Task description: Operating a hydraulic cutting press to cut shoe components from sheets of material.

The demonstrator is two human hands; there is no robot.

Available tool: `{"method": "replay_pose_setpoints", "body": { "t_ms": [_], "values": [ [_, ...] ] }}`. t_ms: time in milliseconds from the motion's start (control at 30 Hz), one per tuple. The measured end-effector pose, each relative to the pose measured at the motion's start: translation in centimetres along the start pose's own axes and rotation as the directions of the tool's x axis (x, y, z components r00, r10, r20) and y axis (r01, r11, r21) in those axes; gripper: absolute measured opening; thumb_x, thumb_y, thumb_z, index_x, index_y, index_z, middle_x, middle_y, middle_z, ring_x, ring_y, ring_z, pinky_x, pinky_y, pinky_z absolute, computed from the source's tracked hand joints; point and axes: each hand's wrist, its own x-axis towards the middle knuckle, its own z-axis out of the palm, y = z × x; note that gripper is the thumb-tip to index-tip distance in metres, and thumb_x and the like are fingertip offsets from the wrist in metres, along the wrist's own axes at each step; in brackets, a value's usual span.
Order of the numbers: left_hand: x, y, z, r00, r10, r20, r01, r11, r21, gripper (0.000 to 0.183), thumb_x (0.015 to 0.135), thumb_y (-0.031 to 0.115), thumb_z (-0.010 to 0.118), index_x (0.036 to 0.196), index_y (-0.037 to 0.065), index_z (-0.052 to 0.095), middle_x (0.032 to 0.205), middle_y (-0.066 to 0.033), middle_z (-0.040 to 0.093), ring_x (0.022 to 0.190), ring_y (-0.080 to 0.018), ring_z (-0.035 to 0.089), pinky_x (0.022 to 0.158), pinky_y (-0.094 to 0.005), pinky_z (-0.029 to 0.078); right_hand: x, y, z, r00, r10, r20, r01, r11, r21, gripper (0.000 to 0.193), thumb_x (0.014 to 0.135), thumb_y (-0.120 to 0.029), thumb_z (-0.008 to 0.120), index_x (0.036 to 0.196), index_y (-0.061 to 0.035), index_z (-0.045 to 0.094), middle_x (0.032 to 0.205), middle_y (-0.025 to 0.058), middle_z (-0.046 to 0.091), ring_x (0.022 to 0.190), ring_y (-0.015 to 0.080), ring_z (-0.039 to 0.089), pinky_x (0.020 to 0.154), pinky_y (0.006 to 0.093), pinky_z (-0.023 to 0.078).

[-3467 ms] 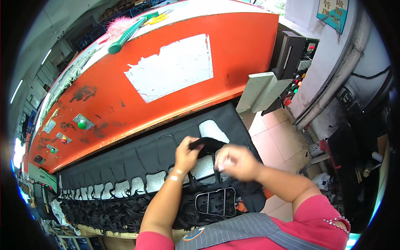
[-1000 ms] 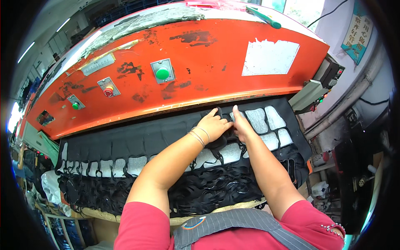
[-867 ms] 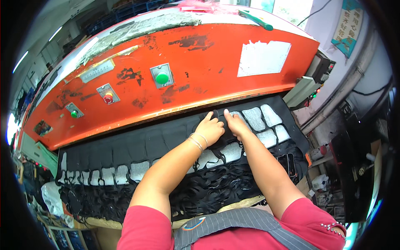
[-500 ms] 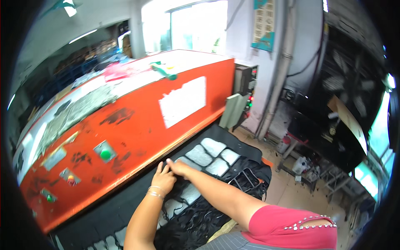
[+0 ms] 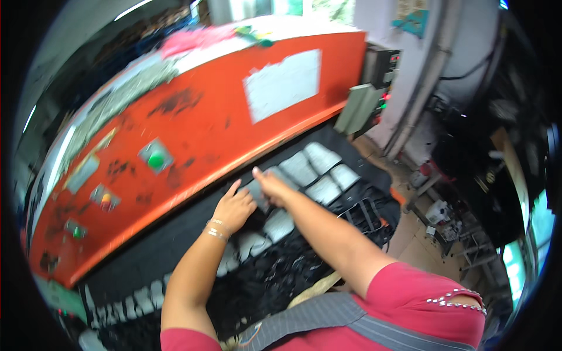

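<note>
Light grey, roughly rectangular pads (image 5: pixel 298 169) lie in rows on a black flat surface (image 5: pixel 175 248) in front of me. My right hand (image 5: pixel 273 188) grips the edge of a darker grey pad (image 5: pixel 256 193), its thumb raised; the pad is partly covered by the hands. Close on its left, my left hand (image 5: pixel 235 209) has its index finger stretched out and its fingers apart, near the same pad. A bracelet (image 5: pixel 216 229) circles my left wrist. Below the pads spreads a tangle of black strips (image 5: pixel 275 275).
A long orange machine housing (image 5: pixel 199 117) with a green button (image 5: pixel 156 161) and other controls stands behind the black surface. A grey control box (image 5: pixel 356 108) with small lights is at its right end. To the right are a metal frame (image 5: pixel 370 213) and a dark fan.
My hands have moved apart, and a grey pad now shows between them. The view has tilted downward, bringing the machine higher in the picture and more of the strap across my front into sight.
</note>
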Motion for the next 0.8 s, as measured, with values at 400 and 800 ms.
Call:
{"method": "replay_pose_setpoints", "body": {
  "t_ms": [400, 800],
  "values": [
    [-13.4, 8.1, -11.1, 0.517, -0.811, 0.273, 0.191, -0.202, -0.961, 0.051, 0.068, -0.004, 0.073, 0.116, 0.006, 0.059, 0.104, -0.0046, 0.063, 0.1, -0.0174, 0.061, 0.097, -0.0371, 0.045, -3.1, -0.6, 7.1, 0.986, -0.034, 0.161, 0.124, 0.796, -0.592, 0.056, 0.078, -0.03, 0.072, 0.111, 0.0125, 0.06, 0.114, 0.0293, 0.061, 0.105, 0.0372, 0.062, 0.091, 0.0407, 0.049],
    [-6.6, 5.2, 1.4, 0.46, -0.743, 0.486, 0.159, -0.469, -0.869, 0.044, 0.082, 0.011, 0.074, 0.12, -0.003, 0.056, 0.111, -0.0092, 0.064, 0.098, -0.0165, 0.061, 0.091, -0.0315, 0.048, -1.9, 5.4, 3.2, 0.836, -0.024, 0.549, -0.243, 0.879, 0.409, 0.032, 0.09, -0.025, 0.055, 0.112, -0.0043, 0.062, 0.111, 0.012, 0.066, 0.1, 0.0239, 0.064, 0.089, 0.0376, 0.051]
  ]
}}
